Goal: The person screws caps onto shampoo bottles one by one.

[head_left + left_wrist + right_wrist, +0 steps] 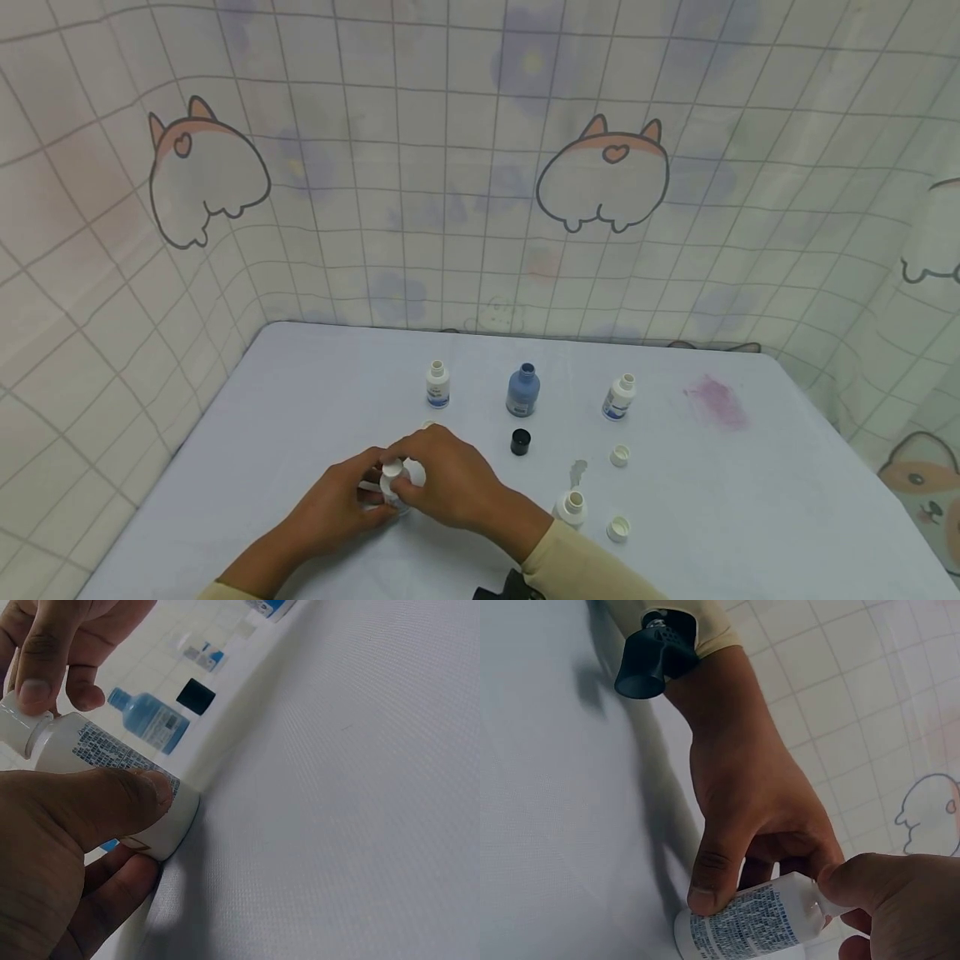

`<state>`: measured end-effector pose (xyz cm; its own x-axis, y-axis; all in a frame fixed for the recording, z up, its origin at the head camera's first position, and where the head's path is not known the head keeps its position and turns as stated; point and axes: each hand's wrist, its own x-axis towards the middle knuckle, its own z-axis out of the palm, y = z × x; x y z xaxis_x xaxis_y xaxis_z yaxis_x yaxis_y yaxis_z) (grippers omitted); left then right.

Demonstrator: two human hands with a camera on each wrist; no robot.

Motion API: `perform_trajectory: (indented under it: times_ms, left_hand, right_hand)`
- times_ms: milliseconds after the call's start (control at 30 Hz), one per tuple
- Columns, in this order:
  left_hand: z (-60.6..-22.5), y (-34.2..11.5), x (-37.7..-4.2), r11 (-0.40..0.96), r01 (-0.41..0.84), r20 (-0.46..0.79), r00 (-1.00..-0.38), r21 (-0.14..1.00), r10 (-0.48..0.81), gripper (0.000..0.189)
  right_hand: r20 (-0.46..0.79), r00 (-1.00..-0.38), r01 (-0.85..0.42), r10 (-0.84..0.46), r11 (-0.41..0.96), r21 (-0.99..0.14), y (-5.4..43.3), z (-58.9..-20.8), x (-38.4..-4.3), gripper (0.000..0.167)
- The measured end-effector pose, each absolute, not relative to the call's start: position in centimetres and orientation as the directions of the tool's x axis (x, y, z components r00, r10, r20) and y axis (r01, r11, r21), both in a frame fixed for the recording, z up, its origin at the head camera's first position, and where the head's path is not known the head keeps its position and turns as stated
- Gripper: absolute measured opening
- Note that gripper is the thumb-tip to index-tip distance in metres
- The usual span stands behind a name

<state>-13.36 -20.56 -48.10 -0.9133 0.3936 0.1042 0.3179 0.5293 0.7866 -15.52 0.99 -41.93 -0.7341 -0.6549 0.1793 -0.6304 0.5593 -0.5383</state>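
A small white bottle (394,490) with a printed label stands upright on the table, near its front left. My left hand (336,505) grips the bottle's body; in the left wrist view the thumb (124,802) lies across the label. From above, my right hand (453,477) pinches the white cap (19,727) at the bottle's neck between thumb and fingers. Whether the cap sits tight or loose cannot be seen. The right wrist view shows both hands meeting at the bottle (742,926). Part of another pale cap (429,424) shows behind my right hand.
Uncapped bottles stand about: white ones at back left (438,387), back right (619,398) and front (570,510), plus a blue bottle (522,393). A black cap (521,442) and white caps (619,455) lie near. A pink stain (720,404) marks the right.
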Motion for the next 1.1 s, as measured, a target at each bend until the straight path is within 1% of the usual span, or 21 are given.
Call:
perform_trajectory:
  times_ms: [233, 333, 467, 600, 667, 933, 1100]
  left_hand:
    - [-48.27, -20.61, -13.43, 0.522, 0.332, 0.119, -0.910, 0.786, 0.398, 0.054]
    - [-48.40, -20.63, -13.41, 0.527, 0.341, 0.129, -0.908, 0.778, 0.398, 0.055]
    - [-48.45, -20.65, -13.44, 0.532, 0.340, 0.128, -0.910, 0.775, 0.395, 0.060]
    - [-48.27, -20.65, -13.44, 0.522, 0.328, 0.114, -0.910, 0.787, 0.399, 0.059]
    - [-48.16, -20.66, -13.44, 0.515, 0.329, 0.114, -0.908, 0.792, 0.404, 0.057]
    - [-48.14, -20.67, -13.49, 0.495, 0.345, 0.131, -0.900, 0.798, 0.416, 0.058]
    - [-48.29, -20.66, -13.52, 0.516, 0.340, 0.124, -0.905, 0.786, 0.407, 0.058]
  right_hand:
    - [0.172, -0.764, -0.602, -0.622, 0.591, -0.537, 0.86, -42.10, -15.54, 0.031]
    - [0.156, -0.777, -0.584, -0.609, 0.608, -0.538, 0.86, -42.24, -15.52, 0.036]
    - [0.170, -0.766, -0.601, -0.620, 0.596, -0.532, 1.02, -42.37, -15.42, 0.042]
    - [0.196, -0.735, -0.637, -0.649, 0.564, -0.526, 1.19, -42.41, -15.49, 0.036]
    - [0.190, -0.734, -0.638, -0.652, 0.566, -0.522, 1.19, -42.41, -15.58, 0.033]
    - [0.155, -0.774, -0.588, -0.614, 0.604, -0.538, 0.95, -42.20, -15.64, 0.030]
    - [0.142, -0.795, -0.562, -0.590, 0.626, -0.541, 0.92, -42.21, -15.50, 0.036]
